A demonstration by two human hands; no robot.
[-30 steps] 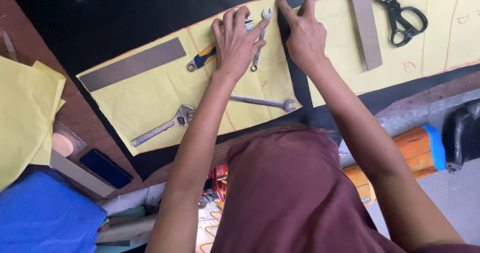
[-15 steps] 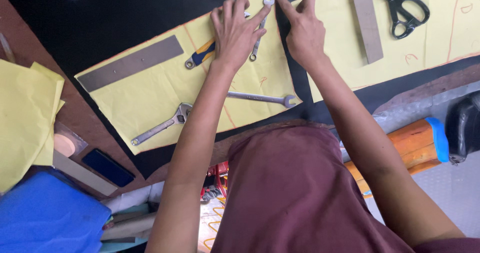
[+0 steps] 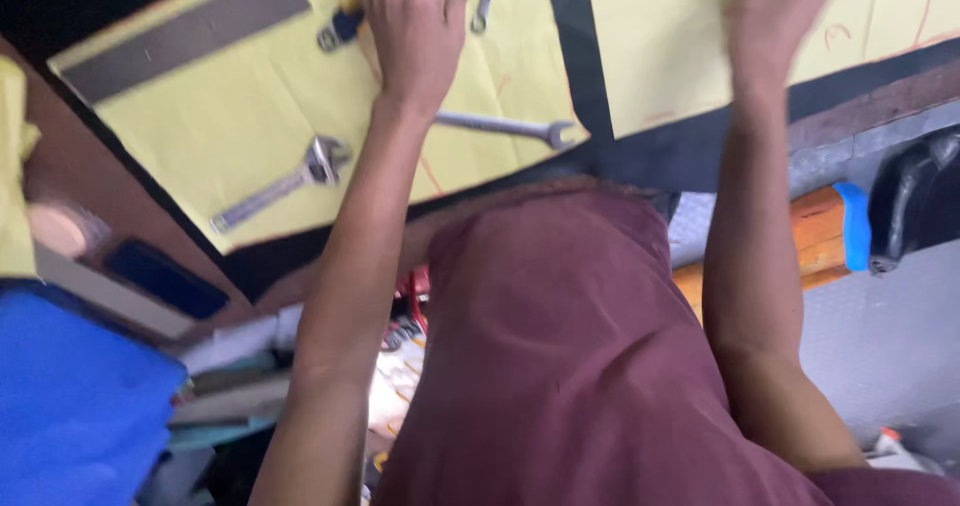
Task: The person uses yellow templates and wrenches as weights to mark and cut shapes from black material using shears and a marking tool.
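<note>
My left hand (image 3: 415,31) stays flat, fingers spread, on the yellow sheet (image 3: 250,116) — right hand (image 3: 775,16) has slid off to the neighbouring sheet (image 3: 670,56), blurred, grip unclear; wrench (image 3: 505,126) just below left wrist.

even, soft daylight, no hard shadows; motion blur smears the whole frame, perhaps worst at right.

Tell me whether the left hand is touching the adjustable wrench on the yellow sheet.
Apart. The head view shows the left hand pressed flat higher on the yellow sheet, while the adjustable wrench lies lower left, with bare sheet plainly between them.
</note>
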